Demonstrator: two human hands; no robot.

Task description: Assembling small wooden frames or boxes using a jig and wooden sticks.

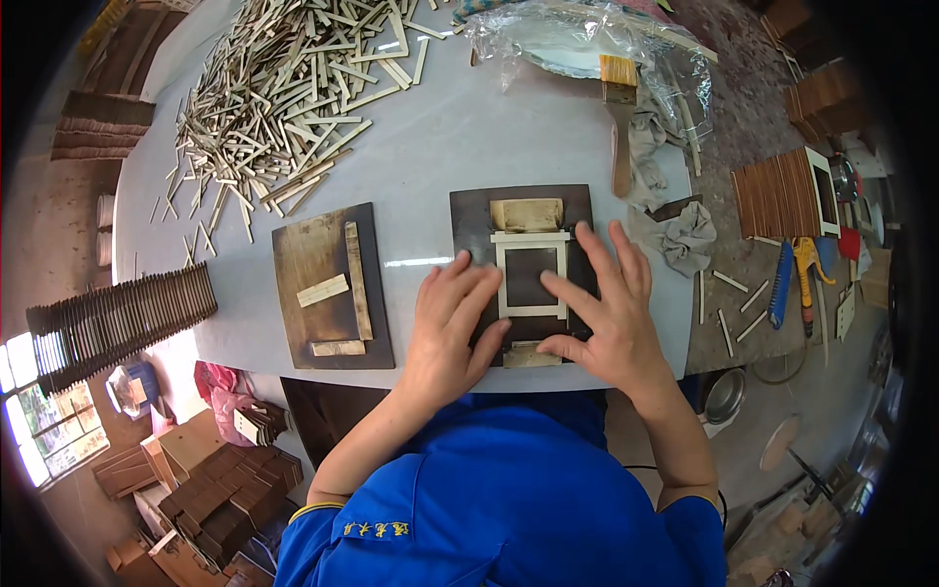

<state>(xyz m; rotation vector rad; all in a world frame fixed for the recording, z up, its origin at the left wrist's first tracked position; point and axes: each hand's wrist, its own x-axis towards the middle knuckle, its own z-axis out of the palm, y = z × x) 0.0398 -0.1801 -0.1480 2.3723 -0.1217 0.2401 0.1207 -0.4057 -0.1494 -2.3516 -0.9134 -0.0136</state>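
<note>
A cluttered workshop surrounds a pale grey worktable [440,147], with stacked dark boards on the floor below and a heap of loose wooden slats [293,88] at the table's far left. Directly before the person lies a dark wooden board [577,210] carrying a small pale rectangular frame of slats [531,275], its long axis running away from the body. The left hand [452,323] presses flat, fingers spread, on the frame's left edge; the right hand [604,308] lies open across its right side, gripping nothing. A second board [308,264] with loose strips sits just left; a brush [619,117] lies beyond.
</note>
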